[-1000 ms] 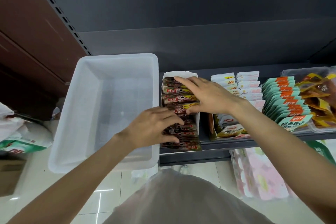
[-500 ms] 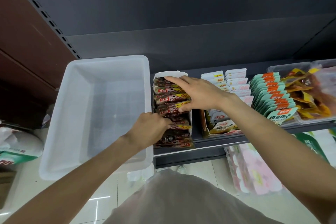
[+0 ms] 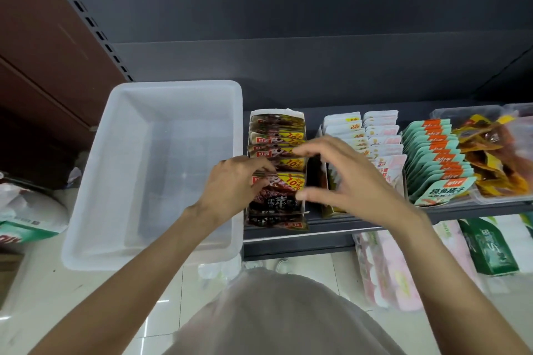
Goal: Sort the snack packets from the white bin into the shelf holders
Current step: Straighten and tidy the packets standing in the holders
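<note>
Here, in the head view, the left hand (image 3: 230, 181) pinches the dark snack packets (image 3: 277, 158) standing in the white card holder (image 3: 277, 112) on the shelf (image 3: 297, 235). The right hand (image 3: 343, 179) hovers just beside them, fingers curved loosely, holding nothing. The white bin (image 3: 95, 199) sits left of the holder.

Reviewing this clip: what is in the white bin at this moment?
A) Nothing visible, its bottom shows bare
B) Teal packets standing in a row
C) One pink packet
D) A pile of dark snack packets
A: the white bin shows only its bare translucent bottom, while the dark packets stand in the holder to its right, where both hands work.
</note>
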{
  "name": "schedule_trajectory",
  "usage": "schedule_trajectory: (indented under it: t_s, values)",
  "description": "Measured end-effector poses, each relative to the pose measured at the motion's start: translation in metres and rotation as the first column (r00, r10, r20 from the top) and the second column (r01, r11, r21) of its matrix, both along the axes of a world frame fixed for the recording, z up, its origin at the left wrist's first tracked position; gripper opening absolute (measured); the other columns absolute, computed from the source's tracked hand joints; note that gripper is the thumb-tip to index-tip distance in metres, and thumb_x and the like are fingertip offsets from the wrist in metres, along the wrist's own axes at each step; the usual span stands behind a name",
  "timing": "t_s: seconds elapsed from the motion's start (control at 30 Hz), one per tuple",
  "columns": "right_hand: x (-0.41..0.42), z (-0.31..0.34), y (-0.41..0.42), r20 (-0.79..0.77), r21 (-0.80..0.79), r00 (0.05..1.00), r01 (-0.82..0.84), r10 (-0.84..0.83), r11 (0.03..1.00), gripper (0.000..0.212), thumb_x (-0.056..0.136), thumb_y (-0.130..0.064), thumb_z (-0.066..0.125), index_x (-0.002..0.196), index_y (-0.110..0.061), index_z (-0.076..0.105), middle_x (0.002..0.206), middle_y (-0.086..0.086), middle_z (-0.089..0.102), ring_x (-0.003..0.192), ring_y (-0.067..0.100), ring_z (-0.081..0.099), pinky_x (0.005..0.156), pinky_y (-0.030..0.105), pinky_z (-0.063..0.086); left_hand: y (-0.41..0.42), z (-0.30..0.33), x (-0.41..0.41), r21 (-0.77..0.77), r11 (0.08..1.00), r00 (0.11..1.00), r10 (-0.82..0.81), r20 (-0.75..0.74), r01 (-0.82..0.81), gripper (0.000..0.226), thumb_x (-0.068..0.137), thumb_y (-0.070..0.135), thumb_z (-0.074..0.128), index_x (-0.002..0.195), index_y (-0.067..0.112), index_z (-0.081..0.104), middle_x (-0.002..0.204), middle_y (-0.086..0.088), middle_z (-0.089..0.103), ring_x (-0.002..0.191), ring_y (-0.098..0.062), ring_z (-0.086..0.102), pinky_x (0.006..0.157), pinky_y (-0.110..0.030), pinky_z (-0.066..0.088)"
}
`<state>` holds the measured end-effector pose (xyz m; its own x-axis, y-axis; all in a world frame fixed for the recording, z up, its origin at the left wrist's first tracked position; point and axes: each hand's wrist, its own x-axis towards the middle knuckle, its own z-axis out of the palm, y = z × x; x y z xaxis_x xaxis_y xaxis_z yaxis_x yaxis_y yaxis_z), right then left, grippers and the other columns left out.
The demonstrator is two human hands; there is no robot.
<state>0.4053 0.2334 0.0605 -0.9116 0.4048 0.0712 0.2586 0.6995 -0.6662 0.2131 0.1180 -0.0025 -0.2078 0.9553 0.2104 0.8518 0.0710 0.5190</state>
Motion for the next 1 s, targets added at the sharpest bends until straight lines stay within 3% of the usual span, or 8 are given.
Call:
schedule_trajectory:
  t_s: [0.17, 0.3, 0.47, 0.53, 0.63, 0.73, 0.87, 1.0]
  values:
    - [0.016, -0.040, -0.035, 0.197, 0.227, 0.976, -0.134, 0.090, 0.965, 0.057, 0.076, -0.055, 0.068, 0.124, -0.031, 0.048, 0.119, -0.010, 0.059, 0.100, 0.009, 0.057, 0.078, 0.025, 0.045, 0.000, 0.002, 0.000, 0.040, 0.999, 1.000, 0.015, -0.023, -0.014, 0.020, 0.075, 0.020, 0.077, 0.094, 0.026, 0.072, 0.081, 0.004, 0.073, 0.066, -0.016, 0.067, 0.062, -0.030, 0.054]
    - [0.000, -0.055, -0.033, -0.060, 0.311, 0.989, 0.145, -0.133, 0.939, 0.019, 0.091, -0.036, 0.057, 0.090, -0.018, 0.064, 0.068, -0.008, 0.066, 0.052, 0.009, 0.061, 0.049, 0.016, 0.039, -0.002, 0.005, -0.004, 0.032, 0.999, 0.997, 0.033, 0.070, -0.035, 0.020, 0.080, 0.017, 0.074, 0.097, 0.028, 0.074, 0.083, 0.009, 0.073, 0.064, -0.006, 0.061, 0.063, -0.023, 0.048]
    - [-0.021, -0.064, -0.038, -0.110, 0.371, 0.942, 0.334, -0.316, 0.867, 0.017, 0.080, -0.020, 0.075, 0.091, -0.014, 0.063, 0.080, 0.000, 0.067, 0.054, 0.019, 0.063, 0.044, 0.027, 0.049, -0.002, 0.014, -0.003, -0.040, 0.998, 0.892, 0.069, 0.447, -0.057, 0.025, 0.084, 0.015, 0.069, 0.100, 0.034, 0.069, 0.092, 0.024, 0.067, 0.086, 0.007, 0.063, 0.079, -0.009, 0.047]
    - [-0.021, -0.071, -0.040, -0.124, 0.334, 0.890, 0.455, -0.440, 0.826, 0.030, 0.078, -0.021, 0.078, 0.099, -0.013, 0.057, 0.095, 0.005, 0.060, 0.066, 0.018, 0.062, 0.051, 0.027, 0.051, -0.010, 0.014, 0.007, 0.025, 0.975, 0.826, 0.174, 0.536, -0.222, 0.026, 0.088, 0.018, 0.065, 0.107, 0.036, 0.063, 0.103, 0.026, 0.064, 0.098, 0.006, 0.059, 0.088, -0.012, 0.046]
    - [-0.021, -0.080, -0.052, -0.171, 0.103, 0.782, 0.619, -0.599, 0.779, 0.058, 0.081, -0.020, 0.075, 0.128, -0.012, 0.042, 0.126, 0.012, 0.044, 0.107, 0.021, 0.055, 0.083, 0.024, 0.048, -0.027, 0.013, 0.033, 0.004, 0.885, 0.554, 0.288, 0.781, -0.466, 0.038, 0.093, 0.024, 0.057, 0.128, 0.033, 0.048, 0.127, 0.023, 0.050, 0.116, 0.010, 0.047, 0.096, -0.009, 0.039]
    - [-0.030, -0.084, -0.073, -0.116, -0.274, 0.773, 0.579, -0.624, 0.768, 0.077, 0.091, -0.018, 0.062, 0.150, -0.013, 0.012, 0.152, 0.007, 0.022, 0.139, 0.013, 0.028, 0.110, 0.020, 0.028, -0.024, 0.009, 0.052, -0.163, 0.901, 0.200, 0.260, 0.945, -0.403, 0.040, 0.097, 0.023, 0.045, 0.136, 0.031, 0.040, 0.121, 0.029, 0.052, 0.112, 0.014, 0.050, 0.083, -0.006, 0.045]
    - [-0.038, -0.084, -0.076, -0.059, -0.627, 0.745, 0.491, -0.665, 0.605, 0.087, 0.091, -0.014, 0.062, 0.151, -0.022, -0.001, 0.153, -0.012, 0.017, 0.133, -0.011, 0.026, 0.103, 0.004, 0.028, -0.013, 0.001, 0.057, -0.190, 0.907, 0.153, 0.263, 0.953, -0.376, 0.047, 0.099, 0.029, 0.039, 0.145, 0.025, 0.032, 0.141, 0.005, 0.047, 0.126, -0.009, 0.048, 0.106, -0.033, 0.041]
    - [-0.038, -0.087, -0.072, -0.079, -0.725, 0.776, 0.386, -0.626, 0.570, 0.076, 0.085, -0.022, 0.056, 0.145, -0.034, 0.011, 0.140, -0.015, 0.040, 0.125, -0.009, 0.041, 0.099, 0.011, 0.038, -0.010, -0.002, 0.061, -0.183, 0.899, 0.156, 0.263, 0.952, -0.397, 0.054, 0.095, 0.037, 0.046, 0.146, 0.030, 0.029, 0.143, 0.007, 0.045, 0.127, -0.008, 0.047, 0.106, -0.032, 0.040]
